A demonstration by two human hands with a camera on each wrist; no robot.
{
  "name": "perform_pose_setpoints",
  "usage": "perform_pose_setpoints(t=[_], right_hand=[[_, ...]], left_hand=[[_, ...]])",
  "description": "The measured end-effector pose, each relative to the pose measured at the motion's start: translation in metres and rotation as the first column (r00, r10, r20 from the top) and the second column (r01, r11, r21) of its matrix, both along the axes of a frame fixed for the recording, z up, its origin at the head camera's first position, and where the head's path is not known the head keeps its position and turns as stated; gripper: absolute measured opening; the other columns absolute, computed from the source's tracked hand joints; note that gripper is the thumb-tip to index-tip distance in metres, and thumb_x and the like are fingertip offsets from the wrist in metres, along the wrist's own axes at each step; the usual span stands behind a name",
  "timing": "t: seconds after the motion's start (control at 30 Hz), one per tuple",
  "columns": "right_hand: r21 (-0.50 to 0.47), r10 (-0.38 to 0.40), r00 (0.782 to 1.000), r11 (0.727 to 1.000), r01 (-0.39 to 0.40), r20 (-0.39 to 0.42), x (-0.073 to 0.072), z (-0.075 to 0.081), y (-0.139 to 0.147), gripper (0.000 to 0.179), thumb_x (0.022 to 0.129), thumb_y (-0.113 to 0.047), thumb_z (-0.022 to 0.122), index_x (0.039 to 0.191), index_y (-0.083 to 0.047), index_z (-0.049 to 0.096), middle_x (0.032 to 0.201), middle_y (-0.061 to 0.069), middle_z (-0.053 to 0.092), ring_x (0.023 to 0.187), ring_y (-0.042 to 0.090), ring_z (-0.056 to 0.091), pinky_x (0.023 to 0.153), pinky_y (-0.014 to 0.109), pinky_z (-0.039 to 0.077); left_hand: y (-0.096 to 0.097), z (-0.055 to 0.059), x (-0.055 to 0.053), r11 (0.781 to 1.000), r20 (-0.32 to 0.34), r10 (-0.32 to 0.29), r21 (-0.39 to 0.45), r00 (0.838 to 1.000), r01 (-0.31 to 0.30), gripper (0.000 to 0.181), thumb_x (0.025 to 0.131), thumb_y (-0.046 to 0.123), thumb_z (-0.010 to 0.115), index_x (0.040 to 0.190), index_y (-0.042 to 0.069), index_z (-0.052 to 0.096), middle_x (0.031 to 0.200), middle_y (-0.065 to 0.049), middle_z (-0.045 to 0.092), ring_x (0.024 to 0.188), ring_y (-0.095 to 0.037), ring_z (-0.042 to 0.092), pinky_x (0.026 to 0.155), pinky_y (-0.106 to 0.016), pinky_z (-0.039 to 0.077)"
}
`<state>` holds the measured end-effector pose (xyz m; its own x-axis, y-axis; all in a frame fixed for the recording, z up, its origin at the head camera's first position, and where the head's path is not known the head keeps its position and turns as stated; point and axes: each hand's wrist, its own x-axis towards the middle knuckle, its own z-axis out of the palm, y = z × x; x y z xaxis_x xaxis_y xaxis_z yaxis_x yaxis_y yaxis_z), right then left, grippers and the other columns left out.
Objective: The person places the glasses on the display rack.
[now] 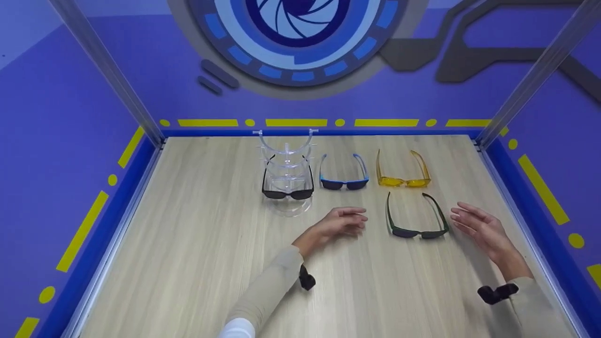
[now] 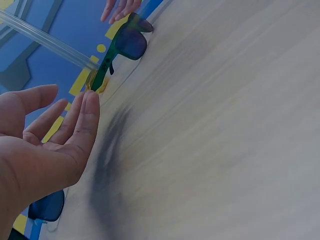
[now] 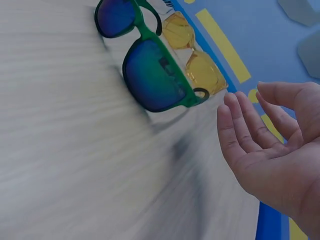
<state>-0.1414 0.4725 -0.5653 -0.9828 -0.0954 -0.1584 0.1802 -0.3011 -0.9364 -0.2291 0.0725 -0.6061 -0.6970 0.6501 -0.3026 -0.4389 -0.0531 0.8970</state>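
Observation:
Green-framed sunglasses [image 1: 419, 233] with dark lenses lie on the table between the two hands, temples pointing to the back. My right hand [image 1: 483, 232] hovers just right of them, fingers loosely bent and holding nothing. To their left, my left hand [image 1: 339, 222] is held above the table with relaxed fingers and nothing in it. In the right wrist view the green sunglasses [image 3: 155, 75] show blue-green mirrored lenses, apart from the fingertips. A clear display stand [image 1: 287, 164] carries black sunglasses [image 1: 288, 194] on its lower part, beyond the left hand.
Blue sunglasses [image 1: 344, 185] and yellow-lensed glasses [image 1: 404, 182] lie in a row right of the stand. The wooden table [image 1: 197, 244] is bounded by blue printed walls [image 1: 112, 84] with metal corner posts [image 1: 530, 70]. Black wrist cameras [image 1: 497, 294] sit on both forearms.

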Motion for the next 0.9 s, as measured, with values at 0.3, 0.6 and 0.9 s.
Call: perform_pose_setpoints(t=[0.3,0.6,0.9], right_hand=[[0.034,-0.016,0.998,0.999,0.013,0.067,0.005,-0.016,0.002,0.033,0.106,-0.002,0.05,0.124,-0.023,0.069,0.122,-0.007,0.075,0.114,0.005,0.07,0.097,0.02,0.056],[0.104,-0.021,0.991,0.995,0.007,0.132,0.008,-0.026,-0.003,0.035,0.105,-0.008,0.055,0.139,-0.016,0.061,0.119,-0.013,0.074,0.111,0.001,0.069,0.095,0.018,0.056],[0.075,-0.014,0.988,0.997,0.002,0.157,0.009,-0.03,-0.005,0.036,0.105,-0.007,0.055,0.14,-0.012,0.061,0.118,-0.009,0.074,0.112,0.003,0.069,0.096,0.021,0.057]], left_hand=[[0.031,-0.006,0.003,0.999,0.04,0.041,0.003,0.998,-0.041,0.047,0.099,0.003,0.062,0.145,0.002,0.054,0.14,-0.02,0.063,0.103,-0.015,0.071,0.1,-0.039,0.058],[0.062,-0.012,0.01,0.996,0.05,0.081,0.025,0.995,-0.082,0.054,0.098,-0.001,0.061,0.15,0.003,0.049,0.145,-0.018,0.057,0.113,-0.022,0.068,0.105,-0.04,0.055],[0.079,-0.012,0.008,0.995,0.043,0.077,0.055,0.996,-0.079,0.058,0.097,-0.005,0.058,0.152,0.006,0.046,0.148,-0.018,0.054,0.11,-0.015,0.062,0.107,-0.041,0.053]])
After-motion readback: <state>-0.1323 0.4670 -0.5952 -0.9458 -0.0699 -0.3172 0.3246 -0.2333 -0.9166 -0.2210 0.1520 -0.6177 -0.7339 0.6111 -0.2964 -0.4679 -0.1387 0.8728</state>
